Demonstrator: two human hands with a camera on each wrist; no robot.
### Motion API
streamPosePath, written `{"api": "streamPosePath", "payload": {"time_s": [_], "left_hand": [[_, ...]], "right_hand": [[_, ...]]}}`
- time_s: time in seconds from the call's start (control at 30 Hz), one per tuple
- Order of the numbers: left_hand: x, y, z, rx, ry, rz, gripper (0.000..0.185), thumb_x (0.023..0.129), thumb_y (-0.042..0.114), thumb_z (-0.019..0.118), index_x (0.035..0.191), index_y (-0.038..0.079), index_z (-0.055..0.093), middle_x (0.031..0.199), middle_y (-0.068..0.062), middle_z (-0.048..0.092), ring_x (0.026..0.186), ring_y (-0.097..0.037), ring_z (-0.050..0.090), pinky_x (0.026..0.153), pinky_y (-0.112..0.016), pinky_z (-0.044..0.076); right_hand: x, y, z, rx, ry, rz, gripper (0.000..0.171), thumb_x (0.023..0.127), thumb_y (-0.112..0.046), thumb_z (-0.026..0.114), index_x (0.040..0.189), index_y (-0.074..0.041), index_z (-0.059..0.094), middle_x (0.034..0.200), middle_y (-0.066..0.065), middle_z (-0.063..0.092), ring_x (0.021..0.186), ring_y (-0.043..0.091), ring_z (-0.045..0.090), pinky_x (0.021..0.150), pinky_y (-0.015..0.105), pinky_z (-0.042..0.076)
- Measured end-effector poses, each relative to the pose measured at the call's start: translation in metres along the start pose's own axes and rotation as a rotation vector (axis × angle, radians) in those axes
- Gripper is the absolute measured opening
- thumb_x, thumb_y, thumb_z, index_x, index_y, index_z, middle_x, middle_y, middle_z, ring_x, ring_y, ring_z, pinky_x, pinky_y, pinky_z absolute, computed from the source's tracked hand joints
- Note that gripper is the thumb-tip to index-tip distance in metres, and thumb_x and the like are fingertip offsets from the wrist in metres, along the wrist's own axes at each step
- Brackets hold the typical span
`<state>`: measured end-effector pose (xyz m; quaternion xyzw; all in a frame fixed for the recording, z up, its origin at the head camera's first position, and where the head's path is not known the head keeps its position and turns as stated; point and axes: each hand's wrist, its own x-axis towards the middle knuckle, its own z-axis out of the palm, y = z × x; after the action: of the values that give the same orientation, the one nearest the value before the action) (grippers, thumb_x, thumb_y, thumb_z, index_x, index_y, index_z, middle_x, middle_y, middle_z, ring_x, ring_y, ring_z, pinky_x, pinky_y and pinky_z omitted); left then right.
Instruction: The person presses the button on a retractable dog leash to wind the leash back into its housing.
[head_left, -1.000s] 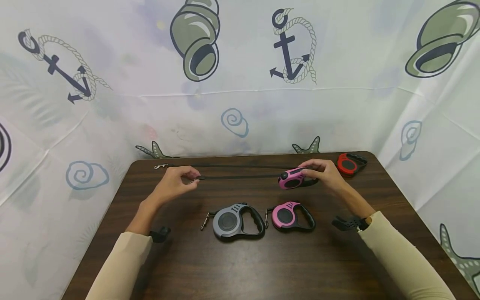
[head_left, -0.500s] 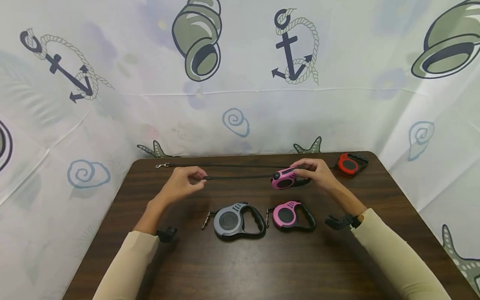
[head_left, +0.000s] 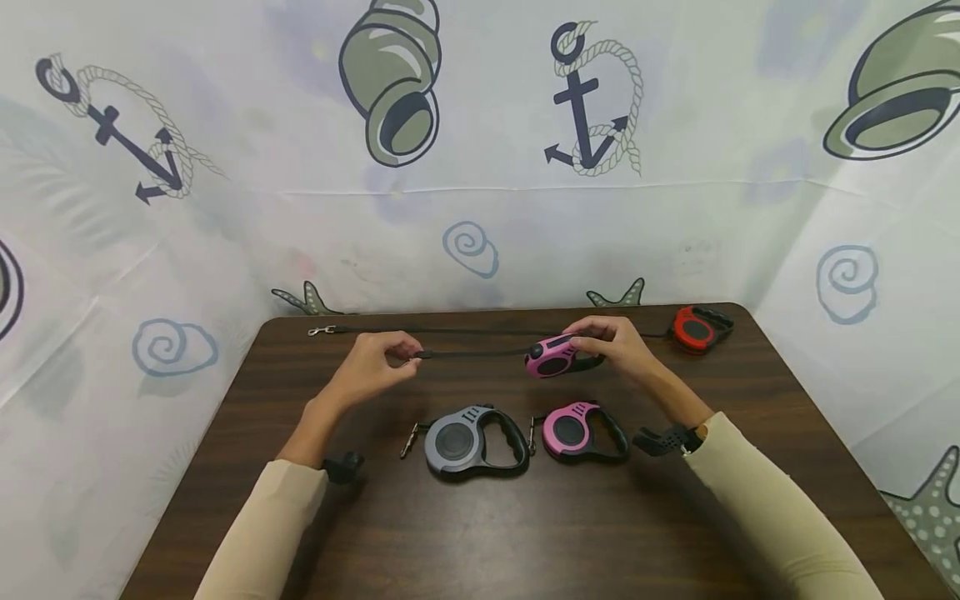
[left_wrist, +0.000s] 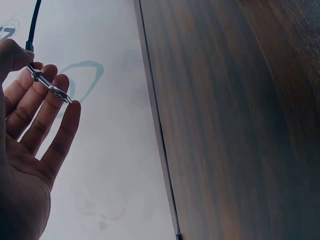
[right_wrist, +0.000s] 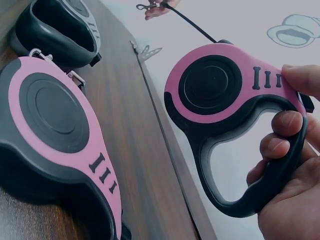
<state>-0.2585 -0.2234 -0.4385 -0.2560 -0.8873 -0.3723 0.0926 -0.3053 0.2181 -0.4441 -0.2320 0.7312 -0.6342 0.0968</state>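
My right hand (head_left: 615, 346) curls around the handle of a pink retractable leash (head_left: 551, 357), lifted above the table (head_left: 465, 533) at about 1 o'clock. My left hand (head_left: 371, 367) pinches the metal clip (left_wrist: 50, 86) at 11 o'clock, with the black strap (head_left: 472, 353) pulled tight between them. A grey leash (head_left: 468, 440) and a second pink leash (head_left: 581, 430) lie nearer me, side by side.

Soft even light (edges seemingly warped).
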Motion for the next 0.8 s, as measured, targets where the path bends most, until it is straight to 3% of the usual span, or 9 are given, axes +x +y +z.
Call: {"api": "streamPosePath", "payload": {"time_s": [0.2,0.3,0.53,0.8], "left_hand": [[0.002,0.001,0.006,-0.008,-0.001,0.0,0.014,0.089,0.004,0.078,0.102,0.006,0.077,0.094,-0.003,0.078,0.084,-0.017,0.073,0.079,-0.05,0.062],[0.003,0.002,0.011,-0.007,-0.011,0.007,0.014,0.088,0.005,0.079,0.101,0.006,0.076,0.093,-0.002,0.078,0.083,-0.015,0.073,0.078,-0.049,0.062],[0.004,0.005,0.019,-0.016,-0.017,0.006,0.013,0.089,0.006,0.08,0.101,0.008,0.076,0.093,-0.002,0.077,0.083,-0.016,0.072,0.079,-0.047,0.062],[0.006,0.009,0.023,-0.007,-0.001,0.023,0.013,0.089,0.005,0.08,0.101,0.007,0.076,0.094,-0.003,0.078,0.083,-0.017,0.073,0.079,-0.044,0.062]], "right_hand": [[0.004,0.001,0.007,0.028,-0.008,0.002,0.029,0.1,-0.006,0.068,0.122,0.013,0.068,0.099,0.001,0.074,0.088,0.025,0.065,0.081,0.033,0.061],[0.006,0.004,0.01,0.027,-0.011,-0.005,0.027,0.1,-0.006,0.069,0.121,0.011,0.069,0.096,0.001,0.072,0.085,0.024,0.063,0.078,0.032,0.059],[0.01,0.013,0.02,0.032,-0.033,-0.037,0.024,0.101,-0.005,0.068,0.121,0.008,0.071,0.101,0.003,0.071,0.088,0.037,0.056,0.072,0.032,0.052],[0.017,0.016,0.033,0.055,-0.045,-0.041,0.025,0.101,-0.006,0.068,0.121,0.009,0.071,0.105,0.003,0.071,0.089,0.028,0.058,0.073,0.033,0.051]]}}
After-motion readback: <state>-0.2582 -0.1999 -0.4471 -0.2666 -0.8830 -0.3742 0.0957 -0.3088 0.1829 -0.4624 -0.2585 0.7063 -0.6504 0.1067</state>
